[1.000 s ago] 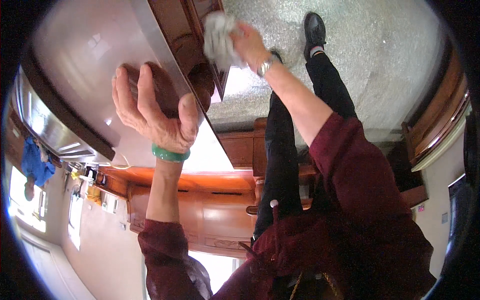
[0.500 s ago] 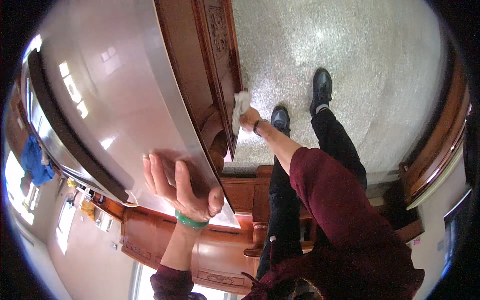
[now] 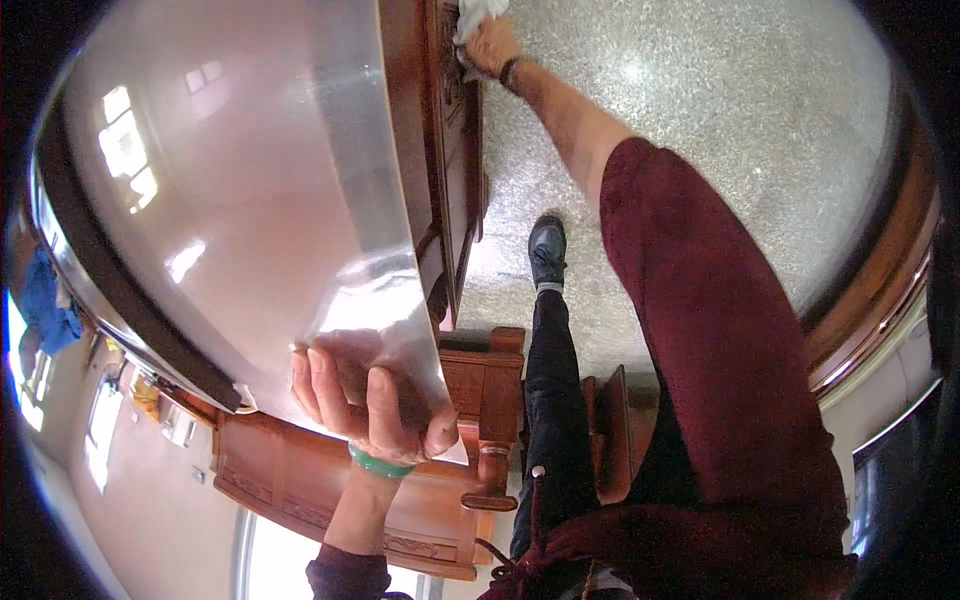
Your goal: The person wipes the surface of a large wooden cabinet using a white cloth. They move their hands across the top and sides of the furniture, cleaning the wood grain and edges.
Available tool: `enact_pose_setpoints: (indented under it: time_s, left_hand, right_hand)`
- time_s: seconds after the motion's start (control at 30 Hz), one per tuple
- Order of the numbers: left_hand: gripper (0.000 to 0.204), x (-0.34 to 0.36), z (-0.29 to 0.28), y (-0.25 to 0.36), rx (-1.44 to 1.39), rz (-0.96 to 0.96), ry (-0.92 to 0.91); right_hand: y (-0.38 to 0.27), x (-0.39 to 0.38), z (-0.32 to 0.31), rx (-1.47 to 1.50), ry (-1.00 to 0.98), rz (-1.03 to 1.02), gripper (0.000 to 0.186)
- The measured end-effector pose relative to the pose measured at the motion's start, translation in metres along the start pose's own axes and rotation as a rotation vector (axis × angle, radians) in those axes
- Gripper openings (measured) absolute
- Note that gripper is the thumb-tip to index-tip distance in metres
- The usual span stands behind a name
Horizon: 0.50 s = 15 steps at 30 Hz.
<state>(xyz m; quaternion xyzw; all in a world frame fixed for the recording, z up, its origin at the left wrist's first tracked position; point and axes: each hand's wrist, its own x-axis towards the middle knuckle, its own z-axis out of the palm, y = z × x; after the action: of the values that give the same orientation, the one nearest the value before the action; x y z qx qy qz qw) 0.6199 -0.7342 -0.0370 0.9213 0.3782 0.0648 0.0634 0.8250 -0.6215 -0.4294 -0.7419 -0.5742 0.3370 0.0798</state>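
Two hands work at a glossy, mirror-like table top (image 3: pixel 250 200) edged in carved reddish wood (image 3: pixel 440 150). Left hand (image 3: pixel 365 405), a green bangle (image 3: pixel 380 464) on its wrist, lies flat on the near corner of the table, fingers spread apart and clamped on nothing. Right hand (image 3: pixel 490 42) reaches far out along the carved wooden edge, its grip closed around a crumpled white cloth (image 3: pixel 475 15) pressed against the wood. Below lies a speckled grey stone floor (image 3: pixel 700 100), where one black shoe (image 3: pixel 547 250) stands.
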Motion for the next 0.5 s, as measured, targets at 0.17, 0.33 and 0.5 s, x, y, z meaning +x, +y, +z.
enact_pose_setpoints:
  time_s: [0.17,0.33,0.5]
  left_hand:
    - [0.062,0.007,0.005,0.002,-0.016,-0.006,0.023]
    - [0.06,0.005,-0.003,0.002,-0.051,-0.006,0.009]
    - [0.063,-0.004,-0.004,-0.002,-0.053,-0.006,-0.081]
  right_hand:
    - [-0.027,-0.1,0.107,0.798,0.513,0.268,0.047]
    - [-0.094,-0.254,0.126,0.62,-0.316,0.45,0.03]
    - [-0.083,-0.313,0.061,1.659,-0.86,0.738,0.027]
